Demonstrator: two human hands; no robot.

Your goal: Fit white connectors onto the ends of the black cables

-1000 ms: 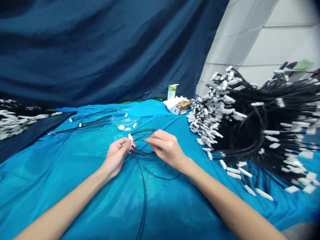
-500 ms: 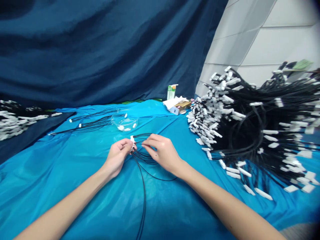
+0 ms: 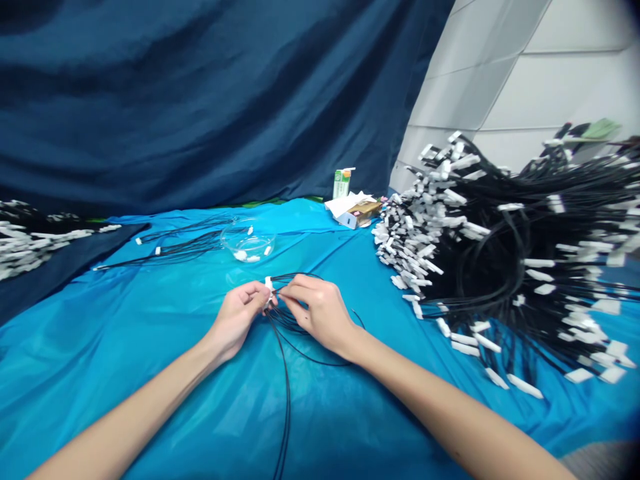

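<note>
My left hand (image 3: 241, 312) pinches a white plastic connector (image 3: 269, 283) between thumb and fingers, above the blue cloth (image 3: 200, 393). Several thin black wires (image 3: 287, 393) run out of the connector; some pass to the right under my right hand, others hang down toward the front edge. Just right of the connector, my right hand (image 3: 320, 308) has its thumb and index finger closed on one of the black wires, close to where it meets the connector. The wire's end is hidden between the fingertips.
Behind my hands stands a clear round bowl (image 3: 249, 241) with a few white connectors. Wired harnesses (image 3: 185, 248) lie left of it. A big heap of black cables with white connectors (image 3: 480, 267) fills the right; another pile (image 3: 45, 237) sits far left. A small open box (image 3: 356, 212) is at the back.
My right hand has moved slightly left, its fingertips now nearer the connector. The left hand still grips the connector, shifted slightly right and down.
</note>
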